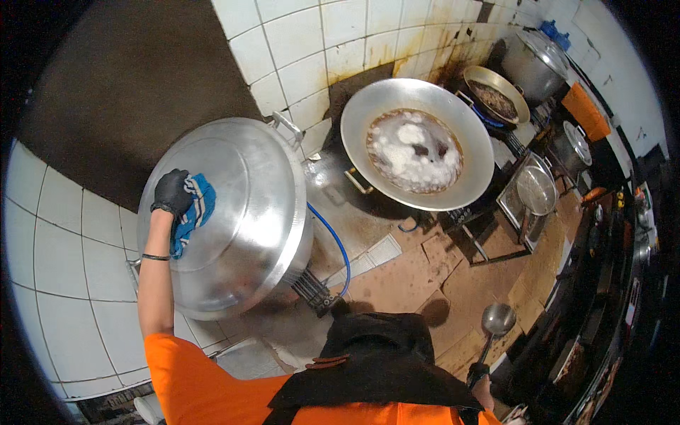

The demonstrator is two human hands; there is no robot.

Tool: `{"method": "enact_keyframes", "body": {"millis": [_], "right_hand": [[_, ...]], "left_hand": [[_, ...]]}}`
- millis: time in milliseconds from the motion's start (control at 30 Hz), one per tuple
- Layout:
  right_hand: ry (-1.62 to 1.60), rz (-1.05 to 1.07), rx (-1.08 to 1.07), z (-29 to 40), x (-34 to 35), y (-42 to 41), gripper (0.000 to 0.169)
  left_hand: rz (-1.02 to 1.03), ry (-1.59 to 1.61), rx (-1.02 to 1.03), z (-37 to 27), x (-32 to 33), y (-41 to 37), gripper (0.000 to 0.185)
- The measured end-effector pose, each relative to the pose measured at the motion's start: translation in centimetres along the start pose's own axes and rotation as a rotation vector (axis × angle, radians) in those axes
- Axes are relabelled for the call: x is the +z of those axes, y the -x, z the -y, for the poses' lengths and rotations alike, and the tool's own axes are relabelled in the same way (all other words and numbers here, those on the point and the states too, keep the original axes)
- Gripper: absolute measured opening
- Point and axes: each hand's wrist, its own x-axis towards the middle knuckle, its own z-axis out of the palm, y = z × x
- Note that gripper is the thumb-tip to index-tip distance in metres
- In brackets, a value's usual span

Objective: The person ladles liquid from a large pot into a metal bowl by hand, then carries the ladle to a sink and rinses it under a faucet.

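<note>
My left hand [173,192], in a black glove, grips a blue striped cloth [199,204] on the lid [234,175] of a large aluminium pot. The lid's knob is not visible; the cloth and hand cover that spot. Low at my right side, my right hand [478,374], also gloved in black, is closed around the handle of a metal ladle [498,320]. The ladle's bowl hangs over the floor. Ahead of me stands a wide metal wok [356,122] with brown liquid under white foam [411,154].
A blue gas hose [338,239] runs beside the pot to a black burner [316,292]. Behind the wok, a smaller pan [496,95] of dark food sits over a blue flame. A strainer [536,190] rests on a metal rack [481,247]. A tall lidded pot [534,66] stands farther back.
</note>
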Motion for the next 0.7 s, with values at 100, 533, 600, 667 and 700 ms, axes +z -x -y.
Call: {"method": "enact_keyframes", "body": {"millis": [100,533,600,667,700], "right_hand": [[-0.071,0.021,-0.012,-0.5,-0.6,-3.0,0.015],[-0.409,-0.169,-0.172,-3.4,-14.5,-22.8,0.016],[-0.512,-0.09,-0.087,-0.8,-17.4,-23.2,0.017],[-0.58,-0.099,-0.126,-0.7,-22.1,-26.3,0.014],[-0.687,-0.176,-0.155,-1.7,-24.0,-26.9,0.01]], "left_hand": [[0.046,0.025,-0.037,-0.2,0.9,-1.4,0.04],[-0.384,0.01,-0.218,-24.0,2.2,-1.8,0.046],[-0.354,0.511,-0.033,-36.0,1.0,0.7,0.034],[-0.036,0.842,-0.016,-49.3,4.2,2.7,0.029],[0.129,0.66,0.074,-63.3,0.6,2.8,0.027]]}}
